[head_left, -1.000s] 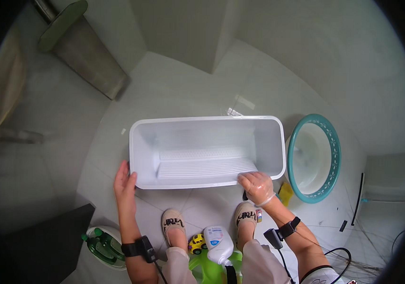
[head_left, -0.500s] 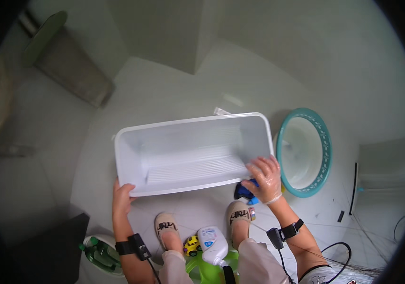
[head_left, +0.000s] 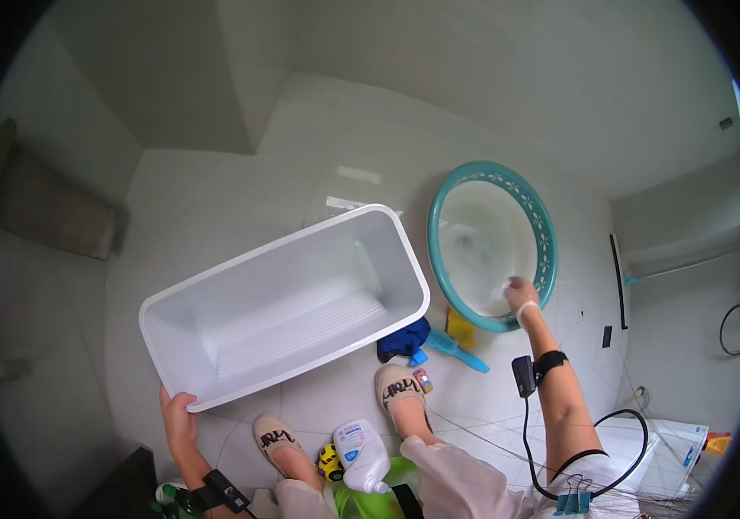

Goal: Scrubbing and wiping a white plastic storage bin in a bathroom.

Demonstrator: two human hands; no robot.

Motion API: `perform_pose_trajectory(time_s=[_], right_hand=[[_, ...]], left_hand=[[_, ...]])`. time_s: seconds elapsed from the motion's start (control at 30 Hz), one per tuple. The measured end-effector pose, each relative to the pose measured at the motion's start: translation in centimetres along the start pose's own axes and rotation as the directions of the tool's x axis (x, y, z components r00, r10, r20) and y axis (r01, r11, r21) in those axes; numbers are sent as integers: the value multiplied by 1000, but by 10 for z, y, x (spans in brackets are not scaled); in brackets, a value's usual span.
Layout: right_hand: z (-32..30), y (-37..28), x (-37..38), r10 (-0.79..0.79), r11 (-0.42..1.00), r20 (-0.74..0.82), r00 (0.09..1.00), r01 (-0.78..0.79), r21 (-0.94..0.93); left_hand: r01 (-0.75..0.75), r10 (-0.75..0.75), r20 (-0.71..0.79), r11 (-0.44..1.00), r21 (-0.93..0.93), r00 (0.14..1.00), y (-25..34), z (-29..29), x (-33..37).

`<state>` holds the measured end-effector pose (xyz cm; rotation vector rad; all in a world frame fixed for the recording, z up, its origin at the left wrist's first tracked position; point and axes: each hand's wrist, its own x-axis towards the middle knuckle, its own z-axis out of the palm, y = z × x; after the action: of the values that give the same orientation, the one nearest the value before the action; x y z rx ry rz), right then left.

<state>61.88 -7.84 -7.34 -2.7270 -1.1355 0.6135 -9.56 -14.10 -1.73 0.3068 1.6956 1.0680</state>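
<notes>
A white rectangular tub (head_left: 266,346) with rounded corners and a ribbed inner panel lies with its opening toward me. My left hand (head_left: 179,416) grips its near left corner, thumb over the rim. To the right stands a round basin with a teal, flower-patterned rim (head_left: 442,281) and a white inside that seems to hold water. In a thin clear glove, my right hand (head_left: 522,295) reaches over the basin's near right rim and into it. Its fingers are partly hidden and blurred, so whether they hold anything is unclear.
Between tub and basin lie a dark blue cloth (head_left: 403,338), a blue-handled brush (head_left: 458,349) and a yellow cloth (head_left: 460,327). By my feet are a white bottle (head_left: 361,454), a yellow toy car (head_left: 330,463) and a lime-green item (head_left: 370,502). Green bottles (head_left: 175,500) stand at lower left.
My right hand has left the tub's right side and moved into the basin. My left hand keeps hold of the tub, now more slanted. The whole view has shifted.
</notes>
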Motion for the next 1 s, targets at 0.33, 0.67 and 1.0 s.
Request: perform_pose_trajectory(time_s=[0.33,0.67,1.0], right_hand=[[55,-9,94,37,996,216,976,-54,72],[-33,-105,-127,-744,664,45,666,731,156],[83,-123,-147,-712,542,433,553,825,-163]], left_hand=[[19,-22,-46,998,-62,999,-3,3,-11],[-9,5,-55,997,-76,998,-13,44,-9],[45,-46,-24,997,-66,999,-4,69,-26]])
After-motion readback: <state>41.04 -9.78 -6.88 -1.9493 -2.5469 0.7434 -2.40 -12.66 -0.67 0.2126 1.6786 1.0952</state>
